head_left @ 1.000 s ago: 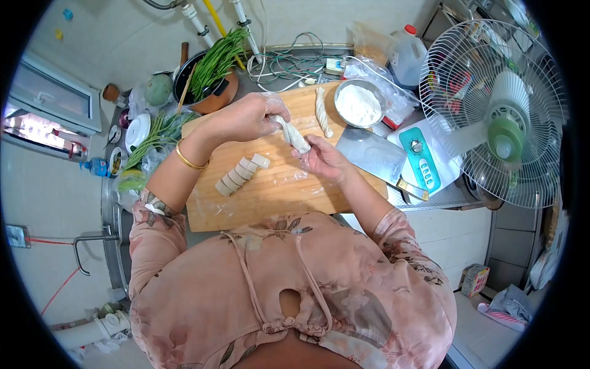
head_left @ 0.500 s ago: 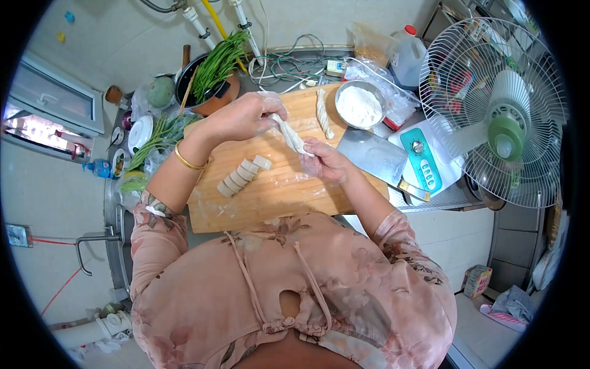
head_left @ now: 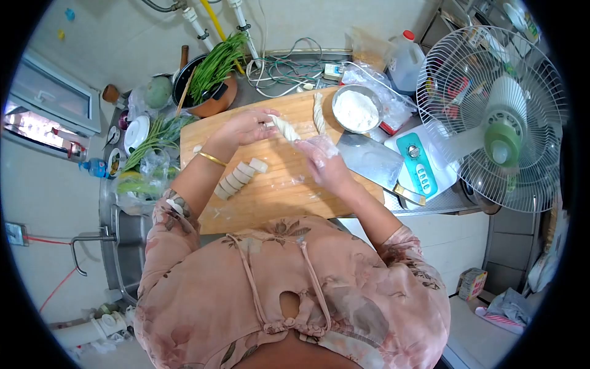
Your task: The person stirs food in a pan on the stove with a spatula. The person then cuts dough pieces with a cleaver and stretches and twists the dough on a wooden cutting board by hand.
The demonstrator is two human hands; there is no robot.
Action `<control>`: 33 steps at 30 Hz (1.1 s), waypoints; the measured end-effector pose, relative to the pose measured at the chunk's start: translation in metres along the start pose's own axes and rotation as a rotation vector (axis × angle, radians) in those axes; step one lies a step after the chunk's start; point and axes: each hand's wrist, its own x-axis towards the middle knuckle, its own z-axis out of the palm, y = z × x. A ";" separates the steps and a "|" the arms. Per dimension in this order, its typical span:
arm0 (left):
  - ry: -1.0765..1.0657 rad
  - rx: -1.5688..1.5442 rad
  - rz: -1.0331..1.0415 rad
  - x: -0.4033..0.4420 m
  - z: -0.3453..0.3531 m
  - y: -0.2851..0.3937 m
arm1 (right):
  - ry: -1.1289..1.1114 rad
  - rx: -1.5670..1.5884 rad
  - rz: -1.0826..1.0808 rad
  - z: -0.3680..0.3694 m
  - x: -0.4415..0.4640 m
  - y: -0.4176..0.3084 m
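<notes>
A twisted strip of dough (head_left: 285,128) stretches between my two hands above the wooden board (head_left: 279,197). My left hand (head_left: 249,126) pinches its upper left end. At the lower right end, my right hand (head_left: 322,161) grips it, with flour on its back. Several cut dough pieces (head_left: 238,178) stand in a slanting row on the board, below my left hand. A finished-looking dough twist (head_left: 319,114) lies near the board's far edge, beside a metal bowl of flour (head_left: 356,109).
Right of the board are a cleaver (head_left: 372,158), a kitchen scale (head_left: 424,161) and a large fan (head_left: 491,120). A pot with green vegetables (head_left: 212,77) stands behind it. Cables (head_left: 289,66) run along the back, and a sink (head_left: 132,246) is at the left.
The dough strip now shows a tighter spiral. My left hand has lowered and its wrist has turned; my right hand has rolled so its back faces up.
</notes>
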 end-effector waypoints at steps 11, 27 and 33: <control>0.078 0.159 0.151 -0.006 0.016 0.010 | -0.021 0.787 0.947 0.028 -0.026 0.030; 0.133 0.792 0.426 -0.013 0.011 0.001 | -0.054 1.075 1.148 0.034 -0.020 0.021; 0.187 0.488 0.172 -0.002 -0.009 -0.015 | 0.009 -0.082 0.248 0.015 -0.012 0.011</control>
